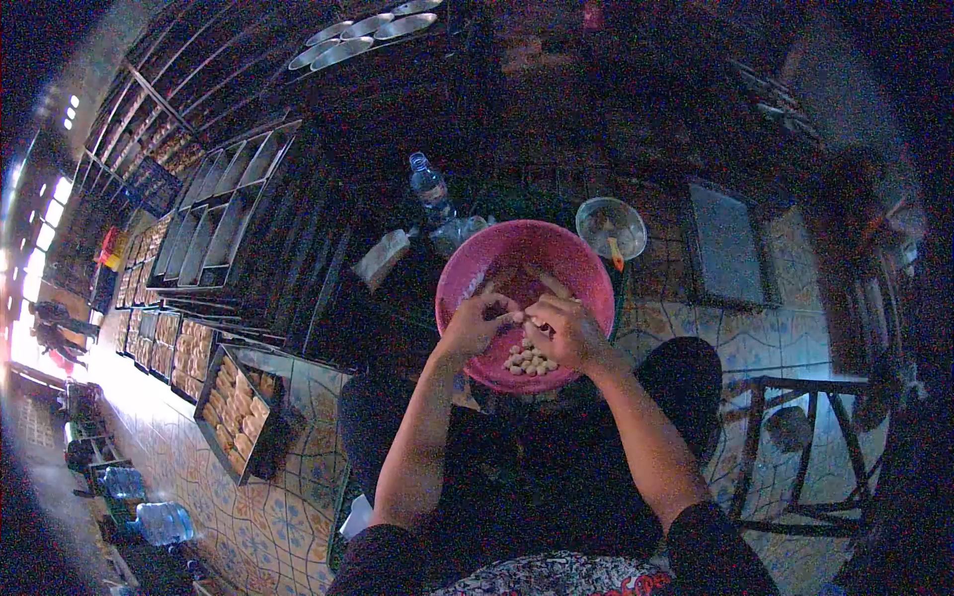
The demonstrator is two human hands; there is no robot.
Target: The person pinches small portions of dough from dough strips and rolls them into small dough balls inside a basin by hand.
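A round pink basin (459, 260) sits between the person's knees. Several small pale dough balls (530, 360) lie together at its near side. Over the basin, my left hand (479, 323) has its thumb and fingers pinched at a small pale piece (518, 317). My right hand (566, 328) is just right of it, fingers bent together around what looks like another bit of dough. The fingertips of both hands nearly meet. Longer pale pieces seem to lie at the far side inside the basin, partly hidden by the hands.
Beyond the basin are a plastic bottle (429, 187), a pale bag (384, 258) and a bowl (593, 221) with an orange-tipped utensil. A tray of bread (236, 412) and stacked metal moulds (221, 209) are left. A flat tray (728, 245) and a metal frame (807, 452) stand right.
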